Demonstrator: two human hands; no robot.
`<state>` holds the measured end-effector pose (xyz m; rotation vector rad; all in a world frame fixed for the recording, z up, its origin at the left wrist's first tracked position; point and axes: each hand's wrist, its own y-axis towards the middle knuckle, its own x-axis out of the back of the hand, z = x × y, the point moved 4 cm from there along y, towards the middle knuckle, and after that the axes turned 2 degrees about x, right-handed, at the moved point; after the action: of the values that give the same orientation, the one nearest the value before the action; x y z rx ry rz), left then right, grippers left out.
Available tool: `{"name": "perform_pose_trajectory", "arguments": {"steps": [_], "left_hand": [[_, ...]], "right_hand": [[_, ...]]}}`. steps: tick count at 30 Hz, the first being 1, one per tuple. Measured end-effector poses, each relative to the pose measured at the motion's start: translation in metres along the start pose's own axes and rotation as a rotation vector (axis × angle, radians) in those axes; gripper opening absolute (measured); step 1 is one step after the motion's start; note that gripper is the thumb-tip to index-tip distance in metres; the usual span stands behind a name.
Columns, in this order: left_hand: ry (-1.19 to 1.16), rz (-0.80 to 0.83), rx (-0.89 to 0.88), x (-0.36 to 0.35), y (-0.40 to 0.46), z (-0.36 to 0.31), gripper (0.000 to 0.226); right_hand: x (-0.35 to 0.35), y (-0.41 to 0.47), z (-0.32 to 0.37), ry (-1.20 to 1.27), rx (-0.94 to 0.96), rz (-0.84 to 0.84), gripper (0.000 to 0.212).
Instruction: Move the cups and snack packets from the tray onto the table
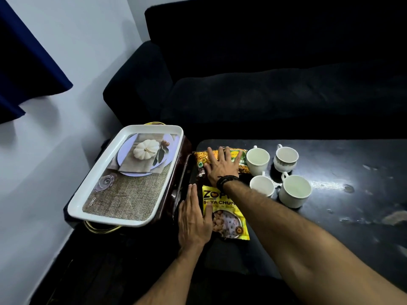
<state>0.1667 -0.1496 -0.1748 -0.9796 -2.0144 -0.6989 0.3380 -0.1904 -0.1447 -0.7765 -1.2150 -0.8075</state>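
Note:
The white tray (114,220) with a printed pumpkin picture stands on a dark stool at the left, nothing on it. Several white cups sit on the black table (330,227), among them one far cup (257,160) and one near cup (295,191). An orange and green snack packet (239,160) lies at the table's left end, my right hand (221,166) flat on it, fingers spread. A yellow snack packet (229,219) lies nearer me. My left hand (192,219) lies flat along its left edge, thumb touching it.
A dark sofa (264,84) runs behind the table. A white wall and a blue curtain (24,69) are at the left. The dark stool (176,183) under the tray stands close against the table's left end.

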Motion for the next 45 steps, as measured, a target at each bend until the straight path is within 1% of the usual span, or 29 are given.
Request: {"name": "perform_pose_trajectory", "arguments": {"steps": [3, 7, 10, 14, 17, 19, 22, 23, 25, 26, 27, 30, 33, 35, 38, 40, 42, 45], "left_hand": [[0.031, 0.006, -0.039, 0.001, 0.0, -0.001, 0.067], [0.057, 0.027, -0.131, -0.001, 0.001, -0.002, 0.058], [0.003, 0.016, -0.107, -0.001, 0.003, 0.0, 0.05], [-0.104, -0.005, -0.096, -0.001, 0.004, 0.003, 0.049], [-0.151, -0.04, -0.064, 0.001, 0.004, 0.002, 0.048], [-0.161, -0.047, -0.033, 0.002, 0.005, 0.004, 0.05], [-0.195, -0.035, -0.01, 0.004, 0.008, 0.006, 0.057], [-0.215, -0.04, 0.012, 0.004, 0.008, 0.007, 0.055], [-0.23, -0.052, 0.054, 0.005, 0.009, 0.006, 0.05], [-0.227, -0.051, 0.057, 0.005, 0.007, 0.006, 0.049], [-0.223, -0.044, 0.05, 0.004, 0.006, 0.006, 0.049], [-0.188, -0.014, -0.005, 0.001, 0.005, 0.005, 0.052], [-0.103, 0.007, -0.05, -0.002, 0.005, 0.005, 0.053], [-0.083, 0.006, -0.052, -0.003, 0.007, 0.005, 0.055], [-0.082, 0.004, -0.047, -0.005, 0.007, 0.006, 0.059], [-0.082, 0.009, -0.036, -0.005, 0.006, 0.006, 0.058], [-0.074, 0.009, 0.0, -0.004, 0.003, 0.006, 0.058], [0.003, 0.079, 0.041, -0.001, -0.013, 0.005, 0.069]], "right_hand": [[0.0, 0.003, 0.0, 0.053, -0.016, -0.008, 0.064], [0.0, -0.007, 0.001, 0.129, -0.045, -0.118, 0.07], [-0.007, -0.014, -0.011, 0.164, -0.085, -0.079, 0.072], [-0.01, -0.014, -0.019, 0.1, -0.025, -0.019, 0.072], [0.0, -0.015, -0.015, 0.144, -0.018, 0.019, 0.07], [0.01, -0.026, -0.007, 0.23, 0.014, -0.071, 0.066], [0.009, -0.074, 0.008, 0.316, 0.145, -0.269, 0.056], [-0.001, -0.095, 0.01, 0.299, 0.188, -0.282, 0.055], [-0.027, -0.126, 0.005, 0.224, 0.22, -0.192, 0.058], [-0.038, -0.135, -0.002, 0.196, 0.203, -0.14, 0.059], [-0.045, -0.138, -0.008, 0.183, 0.182, -0.125, 0.059], [-0.047, -0.132, -0.015, 0.158, 0.122, -0.132, 0.059], [-0.045, -0.127, -0.015, 0.175, 0.071, -0.14, 0.06], [-0.045, -0.128, -0.016, 0.2, 0.082, -0.149, 0.06], [-0.04, -0.132, -0.015, 0.182, 0.117, -0.221, 0.061], [-0.037, -0.137, -0.013, 0.162, 0.158, -0.256, 0.062], [-0.038, -0.146, -0.012, 0.157, 0.178, -0.258, 0.063], [-0.043, -0.17, -0.018, 0.173, 0.132, -0.231, 0.064]]}}
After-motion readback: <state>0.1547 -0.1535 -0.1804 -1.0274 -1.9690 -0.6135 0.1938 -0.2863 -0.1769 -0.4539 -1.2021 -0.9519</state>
